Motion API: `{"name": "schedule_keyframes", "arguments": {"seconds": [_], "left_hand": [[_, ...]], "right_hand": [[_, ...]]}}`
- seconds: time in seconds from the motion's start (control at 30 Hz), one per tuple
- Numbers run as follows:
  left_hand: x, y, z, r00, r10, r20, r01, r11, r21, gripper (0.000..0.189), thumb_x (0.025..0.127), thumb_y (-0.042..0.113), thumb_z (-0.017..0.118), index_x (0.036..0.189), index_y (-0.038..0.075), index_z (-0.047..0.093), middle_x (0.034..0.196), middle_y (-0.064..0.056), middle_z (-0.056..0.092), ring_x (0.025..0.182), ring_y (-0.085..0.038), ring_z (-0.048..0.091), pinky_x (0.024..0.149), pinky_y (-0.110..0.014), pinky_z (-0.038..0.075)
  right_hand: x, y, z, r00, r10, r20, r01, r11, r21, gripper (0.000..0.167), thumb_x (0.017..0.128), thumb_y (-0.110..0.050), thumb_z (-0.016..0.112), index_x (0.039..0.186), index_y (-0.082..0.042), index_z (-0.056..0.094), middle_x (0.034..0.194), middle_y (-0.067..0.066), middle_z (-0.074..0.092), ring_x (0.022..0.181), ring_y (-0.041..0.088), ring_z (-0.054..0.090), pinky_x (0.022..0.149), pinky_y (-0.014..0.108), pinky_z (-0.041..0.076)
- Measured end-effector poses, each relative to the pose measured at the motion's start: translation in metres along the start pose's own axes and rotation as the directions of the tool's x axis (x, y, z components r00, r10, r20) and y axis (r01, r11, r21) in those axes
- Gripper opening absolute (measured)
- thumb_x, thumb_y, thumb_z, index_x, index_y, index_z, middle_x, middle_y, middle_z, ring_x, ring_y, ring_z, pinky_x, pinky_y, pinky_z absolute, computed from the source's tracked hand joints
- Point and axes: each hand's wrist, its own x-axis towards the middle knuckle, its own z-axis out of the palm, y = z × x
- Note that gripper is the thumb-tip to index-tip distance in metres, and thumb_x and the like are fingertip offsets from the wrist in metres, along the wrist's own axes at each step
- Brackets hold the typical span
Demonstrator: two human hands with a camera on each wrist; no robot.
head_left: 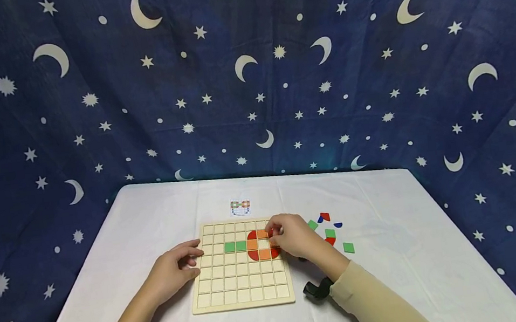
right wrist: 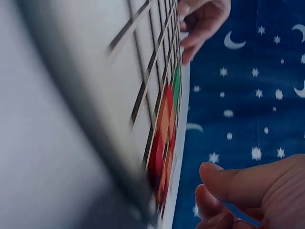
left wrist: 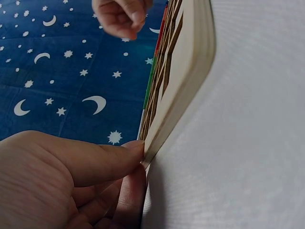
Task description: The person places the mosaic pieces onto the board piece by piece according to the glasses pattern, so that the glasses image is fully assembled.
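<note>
A wooden grid board [head_left: 242,281] lies on the table between the hands. Red quarter-round pieces and orange square tiles [head_left: 264,254] make a ring around one bare cell in its upper right. Two green square tiles [head_left: 235,246] run leftward from that ring. My left hand [head_left: 174,267] rests at the board's left edge, fingers and thumb spread apart; its thumb touches the wooden edge [left wrist: 183,90] in the left wrist view. Over the ring's upper right corner is my right hand [head_left: 292,235], its fingers loosely bent, partly covering the pieces there. No piece shows between its fingertips in the right wrist view.
A small pattern card [head_left: 240,207] lies beyond the board. To the right are loose pieces: several green squares [head_left: 349,247], red pieces [head_left: 325,217] and blue half-round pieces [head_left: 338,225]. A white cloth [head_left: 400,273] covers the table; a starry curtain [head_left: 278,87] hangs behind.
</note>
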Motion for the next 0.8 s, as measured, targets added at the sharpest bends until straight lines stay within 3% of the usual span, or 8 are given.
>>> {"name": "schedule_keyframes", "arguments": {"seconds": [0.4, 0.6, 0.8], "left_hand": [[0.001, -0.002, 0.001, 1.000, -0.005, -0.003, 0.005, 1.000, -0.010, 0.036, 0.085, 0.002, 0.083, 0.119, 0.014, 0.078, 0.156, -0.006, 0.063, 0.095, -0.010, 0.061, 0.082, -0.022, 0.049], [0.000, -0.002, 0.001, 1.000, -0.008, 0.001, 0.009, 1.000, -0.015, 0.036, 0.086, 0.002, 0.083, 0.119, 0.014, 0.078, 0.156, -0.006, 0.062, 0.095, -0.010, 0.062, 0.083, -0.022, 0.049], [0.001, -0.001, 0.001, 1.000, -0.013, 0.003, 0.013, 1.000, -0.008, 0.036, 0.086, 0.003, 0.083, 0.120, 0.015, 0.078, 0.157, -0.006, 0.062, 0.096, -0.011, 0.062, 0.083, -0.022, 0.049]], "right_hand": [[-0.016, 0.045, -0.026, 0.990, 0.132, -0.058, -0.137, 0.988, -0.074, 0.013, 0.093, -0.009, 0.080, 0.102, -0.019, 0.077, 0.081, 0.000, 0.061, 0.074, 0.017, 0.056, 0.065, 0.029, 0.049], [-0.028, 0.054, -0.026, 0.987, 0.159, -0.029, -0.161, 0.984, -0.082, 0.013, 0.090, -0.011, 0.085, 0.097, -0.019, 0.077, 0.079, 0.000, 0.060, 0.076, 0.017, 0.056, 0.065, 0.030, 0.048], [-0.040, 0.055, -0.021, 0.985, 0.164, -0.052, -0.170, 0.974, -0.151, 0.016, 0.086, -0.017, 0.090, 0.095, -0.017, 0.077, 0.077, -0.002, 0.060, 0.076, 0.015, 0.055, 0.066, 0.029, 0.047]]}}
